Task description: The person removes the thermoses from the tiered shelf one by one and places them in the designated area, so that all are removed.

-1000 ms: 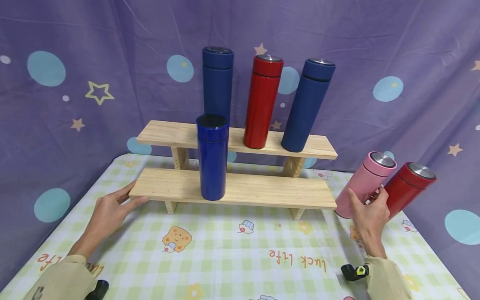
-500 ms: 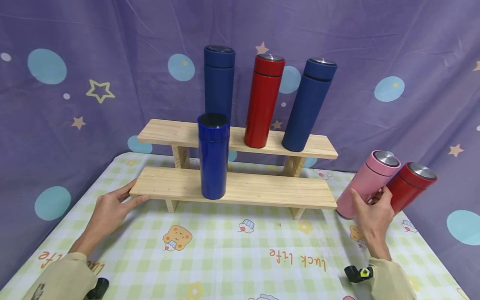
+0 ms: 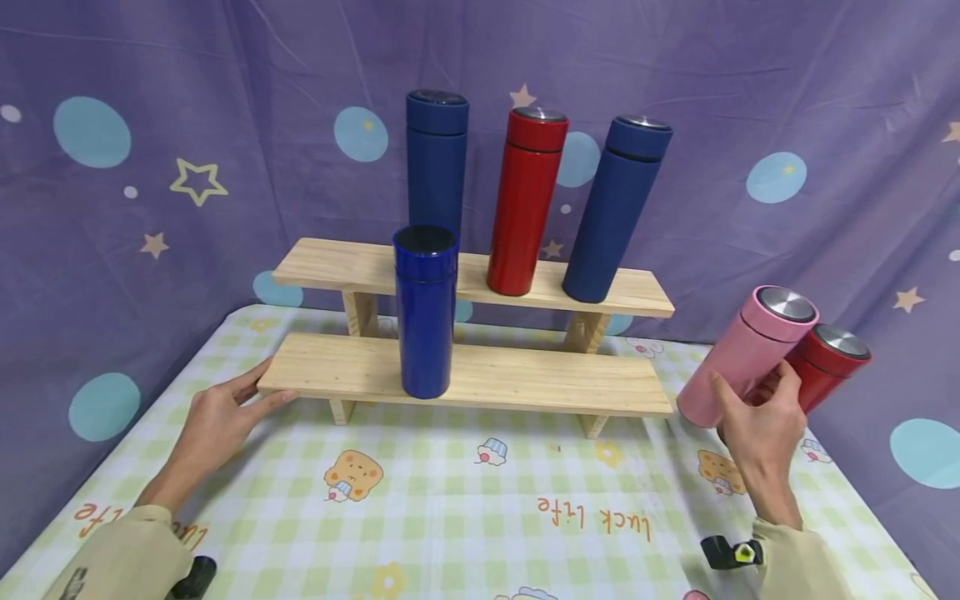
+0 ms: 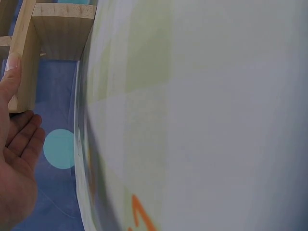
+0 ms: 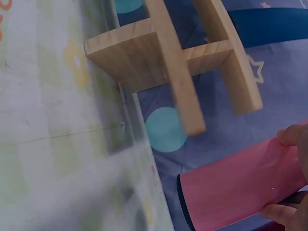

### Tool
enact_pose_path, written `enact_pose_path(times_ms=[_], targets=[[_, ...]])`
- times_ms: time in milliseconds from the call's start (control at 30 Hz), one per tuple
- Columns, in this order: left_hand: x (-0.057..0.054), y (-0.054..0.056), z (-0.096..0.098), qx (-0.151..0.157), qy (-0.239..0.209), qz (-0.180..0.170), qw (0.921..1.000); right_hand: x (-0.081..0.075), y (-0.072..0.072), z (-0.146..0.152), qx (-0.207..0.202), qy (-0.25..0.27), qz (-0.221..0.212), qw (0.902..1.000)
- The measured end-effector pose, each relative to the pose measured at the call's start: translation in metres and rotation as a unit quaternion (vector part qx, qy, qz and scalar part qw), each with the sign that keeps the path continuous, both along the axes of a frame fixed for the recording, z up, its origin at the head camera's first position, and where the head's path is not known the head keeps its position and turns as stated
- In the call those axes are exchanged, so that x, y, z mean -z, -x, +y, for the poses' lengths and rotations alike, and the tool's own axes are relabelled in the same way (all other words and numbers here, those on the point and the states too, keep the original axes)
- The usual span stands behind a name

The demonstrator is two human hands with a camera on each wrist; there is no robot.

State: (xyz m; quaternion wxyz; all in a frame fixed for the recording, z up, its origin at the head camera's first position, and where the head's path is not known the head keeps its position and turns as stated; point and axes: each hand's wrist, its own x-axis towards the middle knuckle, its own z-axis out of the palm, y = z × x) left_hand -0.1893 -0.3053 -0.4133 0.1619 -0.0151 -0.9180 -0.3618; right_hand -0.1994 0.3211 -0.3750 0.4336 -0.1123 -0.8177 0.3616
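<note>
My right hand (image 3: 765, 437) grips the pink thermos bottle (image 3: 738, 362) around its middle, right of a two-tier wooden display shelf (image 3: 555, 379). The bottle's base appears raised off the cloth; in the right wrist view its dark bottom rim (image 5: 185, 202) shows. Behind that hand stands a red thermos bottle (image 3: 825, 367), partly hidden. At the shelf's left end, my left hand (image 3: 217, 429) holds the lower board, thumb on its front edge and fingers by its end. A glossy blue bottle (image 3: 426, 321) stands on this lower tier, left of its middle.
On the upper tier stand a matte dark blue bottle (image 3: 437, 175), a red bottle (image 3: 527, 204) and another dark blue bottle (image 3: 617, 208). A checked tablecloth (image 3: 450, 517) covers the table. Behind it hangs a purple curtain (image 3: 262, 83).
The right hand has moved the pink bottle up and slightly to the right, where it now covers more of the red bottle behind. The left hand keeps its place on the shelf.
</note>
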Motion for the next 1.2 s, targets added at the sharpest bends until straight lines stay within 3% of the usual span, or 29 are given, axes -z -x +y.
enact_pose_path(times_ms=[233,567,933,1200], targets=[[-0.001,0.001,0.0,0.001,-0.003,0.003,1.0,-0.015,-0.007,-0.006,-0.021,0.001,0.049,0.9985],[0.002,0.0,-0.001,0.005,-0.005,0.01,0.9999,-0.033,-0.02,-0.023,-0.065,-0.005,0.07,0.9954],[0.0,0.0,0.001,0.006,-0.005,-0.001,1.0,-0.041,-0.024,-0.056,-0.157,0.005,0.091,0.9834],[0.0,0.0,0.001,0.01,-0.008,0.002,0.9999,-0.042,-0.024,-0.084,-0.209,0.004,0.08,0.9745]])
